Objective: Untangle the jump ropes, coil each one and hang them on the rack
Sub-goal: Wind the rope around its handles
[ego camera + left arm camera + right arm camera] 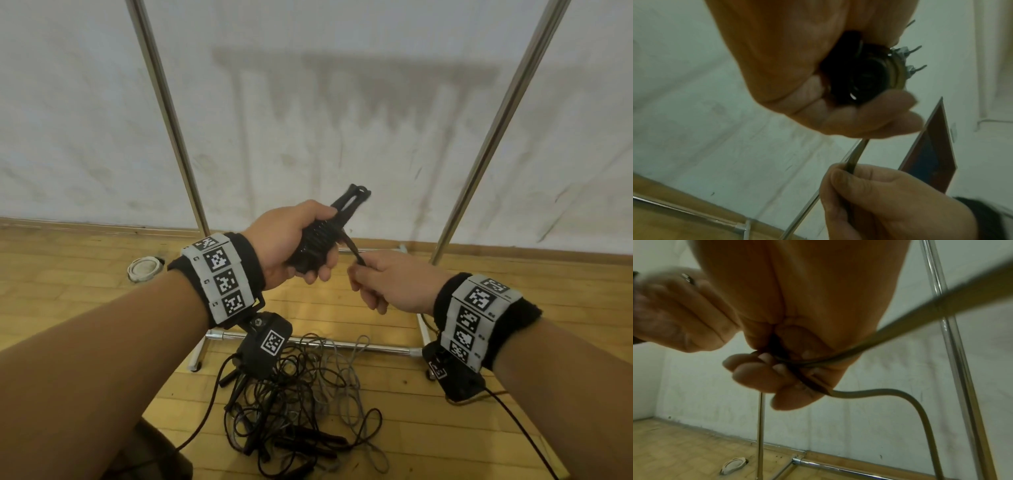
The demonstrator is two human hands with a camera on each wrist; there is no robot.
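Shiny chrome metal rack, matt wooden floor, scuffed white wall

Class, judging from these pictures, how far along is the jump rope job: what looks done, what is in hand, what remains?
Done: nothing visibly hangs on the rack. In hand: the left hand grips a nearly coiled black rope, while the right hand pinches its loose end. Left: hanging this coil, then sorting the tangled pile on the floor.
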